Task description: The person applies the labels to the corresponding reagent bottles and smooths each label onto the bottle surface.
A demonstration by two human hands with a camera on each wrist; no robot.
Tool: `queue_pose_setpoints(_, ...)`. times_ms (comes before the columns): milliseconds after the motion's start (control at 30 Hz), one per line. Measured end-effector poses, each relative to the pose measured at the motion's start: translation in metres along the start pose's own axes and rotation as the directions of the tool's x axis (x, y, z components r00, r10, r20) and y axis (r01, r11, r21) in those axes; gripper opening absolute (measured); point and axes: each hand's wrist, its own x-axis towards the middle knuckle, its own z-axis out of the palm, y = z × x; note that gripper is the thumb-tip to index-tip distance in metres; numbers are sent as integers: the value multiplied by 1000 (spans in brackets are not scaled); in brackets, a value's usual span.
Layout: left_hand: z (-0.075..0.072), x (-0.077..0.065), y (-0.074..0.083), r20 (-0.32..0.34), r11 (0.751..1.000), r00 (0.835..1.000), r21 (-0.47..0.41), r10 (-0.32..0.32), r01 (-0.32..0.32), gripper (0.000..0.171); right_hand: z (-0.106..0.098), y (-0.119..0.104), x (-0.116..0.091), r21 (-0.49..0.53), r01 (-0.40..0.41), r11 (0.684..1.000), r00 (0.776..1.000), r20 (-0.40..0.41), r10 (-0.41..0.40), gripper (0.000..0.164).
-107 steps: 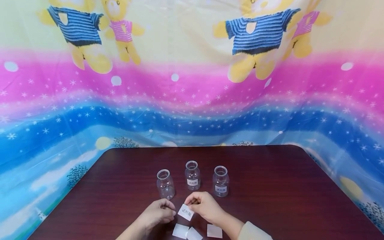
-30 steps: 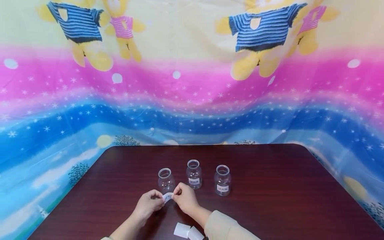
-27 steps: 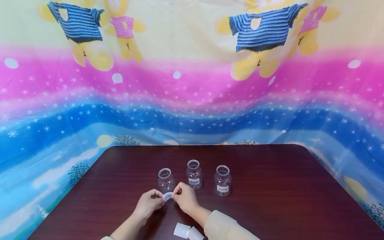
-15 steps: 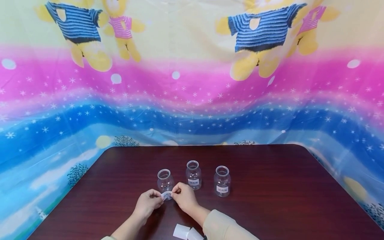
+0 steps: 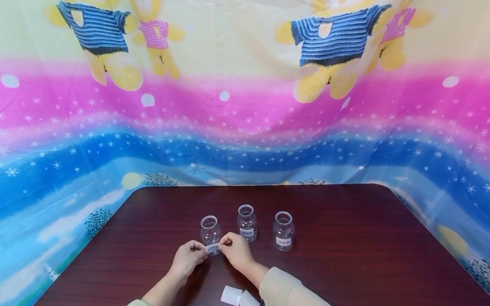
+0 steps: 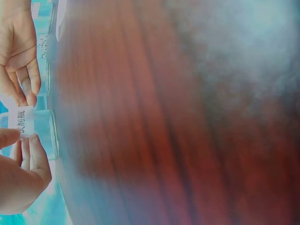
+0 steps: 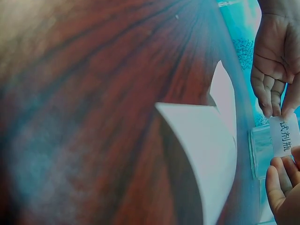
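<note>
A white label (image 5: 212, 248) with dark handwritten characters is stretched across the lower front of the left glass jar (image 5: 210, 231). My left hand (image 5: 187, 259) pinches the label's left end between thumb and fingertips. At its other end my right hand (image 5: 236, 251) pinches it the same way. In the left wrist view the label (image 6: 21, 120) lies flat between both hands, right at the jar's side. The right wrist view shows the label (image 7: 284, 135) from the other side, writing facing out. The jar stands upright and has no lid.
A middle jar (image 5: 246, 223) and a right jar (image 5: 283, 231) stand upright, each bearing a similar label. Pieces of white paper (image 5: 231, 295) lie near the front edge of the dark wooden table (image 5: 344, 238). A printed curtain (image 5: 229, 127) hangs behind.
Both hands have carried the label from the table's front to the left jar. Over the last second, its arched shape has flattened against the jar's front. The jars stay in place.
</note>
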Motion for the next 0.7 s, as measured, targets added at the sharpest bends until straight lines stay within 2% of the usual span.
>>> queue_pose_setpoints(500, -1, 3, -1, -18, 1000, 1000, 29, 2, -1, 12, 1, 3, 2, 37, -10, 999, 1000, -12, 10, 11)
queue_pose_setpoints(700, -4, 4, -1, -40, 998, 999, 62, -1, 4, 13, -2, 5, 4, 36, -38, 999, 999, 18, 37, 19)
